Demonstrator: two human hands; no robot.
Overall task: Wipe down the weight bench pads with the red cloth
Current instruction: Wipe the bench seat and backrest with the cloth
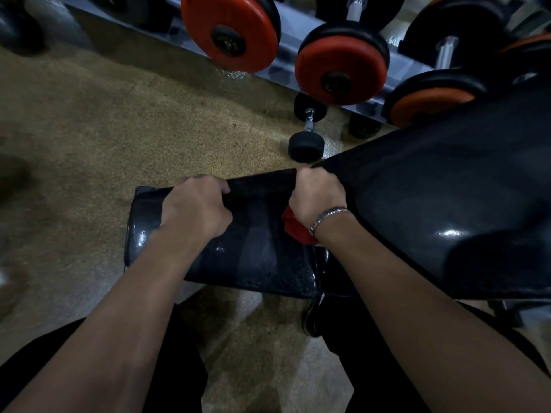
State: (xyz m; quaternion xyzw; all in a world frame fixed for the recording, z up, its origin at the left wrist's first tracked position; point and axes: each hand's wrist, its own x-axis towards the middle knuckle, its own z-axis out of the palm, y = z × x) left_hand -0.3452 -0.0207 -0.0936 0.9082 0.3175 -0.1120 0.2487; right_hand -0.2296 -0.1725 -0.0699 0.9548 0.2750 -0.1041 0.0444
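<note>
The black seat pad (253, 257) of the weight bench lies below me, glossy and a little cracked. The larger black back pad (447, 198) rises to the right. My left hand (195, 207) is curled over the far left part of the seat pad. My right hand (319, 195), with a metal bracelet at the wrist, is closed at the gap between the two pads. The red cloth (293, 226) is bunched under that hand, and only a small fold of it shows by the wrist.
A dumbbell rack (286, 49) with red-and-black dumbbells (341, 70) runs along the back. A small black dumbbell (307, 132) lies on the speckled floor (104, 129) just beyond the bench. My legs in dark trousers stand at the bottom.
</note>
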